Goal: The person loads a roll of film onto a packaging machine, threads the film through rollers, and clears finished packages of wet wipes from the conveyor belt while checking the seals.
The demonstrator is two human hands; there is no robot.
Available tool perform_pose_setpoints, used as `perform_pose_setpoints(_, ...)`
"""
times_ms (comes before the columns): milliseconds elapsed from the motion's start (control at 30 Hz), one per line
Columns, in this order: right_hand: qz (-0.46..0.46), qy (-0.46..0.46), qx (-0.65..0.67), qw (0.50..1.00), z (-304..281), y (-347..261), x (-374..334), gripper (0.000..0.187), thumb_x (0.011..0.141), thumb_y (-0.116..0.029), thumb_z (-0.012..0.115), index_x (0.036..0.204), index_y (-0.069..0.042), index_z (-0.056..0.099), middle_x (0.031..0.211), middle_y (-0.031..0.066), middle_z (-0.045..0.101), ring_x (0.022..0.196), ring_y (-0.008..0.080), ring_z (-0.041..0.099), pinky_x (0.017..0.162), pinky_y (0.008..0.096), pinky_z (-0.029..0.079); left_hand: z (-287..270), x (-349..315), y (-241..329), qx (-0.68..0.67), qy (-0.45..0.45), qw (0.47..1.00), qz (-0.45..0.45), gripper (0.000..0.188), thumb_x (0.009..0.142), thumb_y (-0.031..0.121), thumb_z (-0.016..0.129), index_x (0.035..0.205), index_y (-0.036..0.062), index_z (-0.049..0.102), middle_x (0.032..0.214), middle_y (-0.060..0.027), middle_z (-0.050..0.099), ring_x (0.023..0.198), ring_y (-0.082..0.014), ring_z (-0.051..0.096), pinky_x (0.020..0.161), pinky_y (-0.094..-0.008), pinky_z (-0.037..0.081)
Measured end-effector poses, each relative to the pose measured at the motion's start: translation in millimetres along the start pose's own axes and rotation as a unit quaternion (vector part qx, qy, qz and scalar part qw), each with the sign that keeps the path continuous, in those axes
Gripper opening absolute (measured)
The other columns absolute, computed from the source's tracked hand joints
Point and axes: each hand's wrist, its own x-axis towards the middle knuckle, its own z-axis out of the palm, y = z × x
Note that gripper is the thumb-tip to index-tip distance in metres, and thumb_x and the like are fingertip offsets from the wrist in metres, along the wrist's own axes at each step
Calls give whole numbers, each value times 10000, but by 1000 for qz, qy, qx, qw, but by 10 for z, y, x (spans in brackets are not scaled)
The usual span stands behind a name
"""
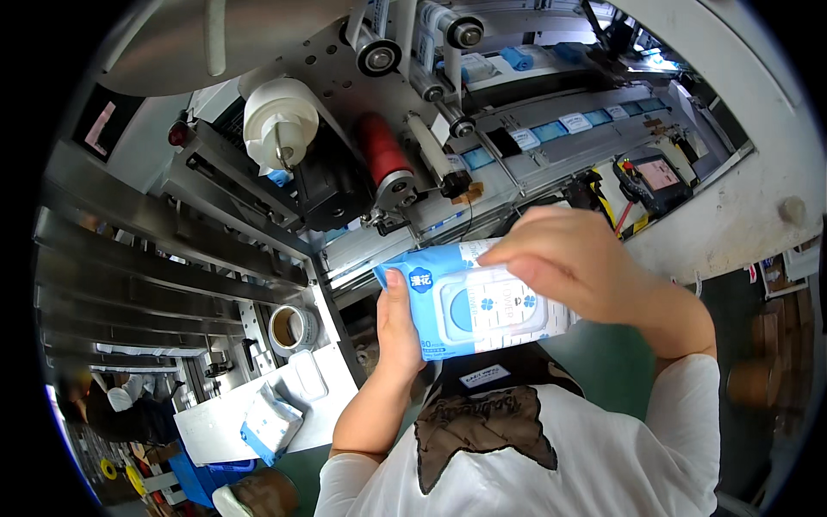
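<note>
A blue and white pack of wet wipes (424,323) is held in front of my chest, its plastic lid (458,312) closed and facing up. My left hand (398,334) grips the pack's left end, thumb on the top face and fingers hidden beneath. Over the upper right part of the pack is my right hand (573,258), fingers curled inward and thumb pointing left near the lid's edge. It is slightly blurred, and whatever its fingertips hold or touch is hidden.
Beyond the pack, a conveyor (551,155) carries several blue and white packs. Machine rollers, including a red roller (376,146), hang above. To the left, a white table (215,426) bears a loose pack (271,422), a white lid (307,376) and a tape roll (293,328).
</note>
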Motion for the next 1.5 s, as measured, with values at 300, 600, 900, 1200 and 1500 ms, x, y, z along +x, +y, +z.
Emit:
perform_pose_setpoints(300, -2, 4, 96, 995, -4, -225, 195, 190, 867, -192, 577, 875, -18, 653, 729, 120, 621, 673, 292, 556, 643, 372, 434, -86, -136, 102, -39, 37, 998, -16, 661, 957, 542, 300, 1199, -52, 460, 1111, -205, 591, 994, -276, 618, 878, -362, 501)
perform_pose_setpoints(600, -156, 107, -96, 977, 338, -238, 175, 191, 791, -173, 650, 934, -46, 651, 908, 79, 641, 759, 246, 606, 676, 335, 481, -237, -133, 156, -56, 41, 997, 17, 615, 961, 530, 320, 1193, -18, 476, 1114, -170, 593, 986, -252, 615, 859, -348, 496)
perform_pose_setpoints(900, 289, 161, 795, 509, 1427, 488, -622, 530, 798, -303, 721, 1226, -100, 484, 1212, 48, 557, 1131, 210, 529, 1016, 419, 397, -177, 479, -423, 17, 89, 988, 129, 558, 993, 450, 303, 1220, -37, 454, 1138, -143, 574, 1045, -218, 571, 923, -330, 442)
perform_pose_setpoints(1200, 210, 522, 662, 495, 584, 2432, -63, 467, 849, -87, 637, 1274, -137, 452, 1228, 52, 544, 1184, 205, 474, 1017, 414, 365, -99, 1010, -245, 344, -222, 909, 75, 383, 888, 174, 598, 1218, 2, 506, 1179, -150, 578, 1099, -249, 558, 953, -338, 409)
perform_pose_setpoints(1500, 327, 668, 383, 548, -347, 5249, 1079, 779, 671, 21, 770, 1327, -90, 363, 1290, 83, 487, 1179, 239, 468, 1002, 355, 337, -1704, 547, -1565, 463, 77, 861, -197, 437, 871, 343, 639, 1179, 43, 564, 1023, -93, 659, 975, -185, 614, 850, -316, 467)
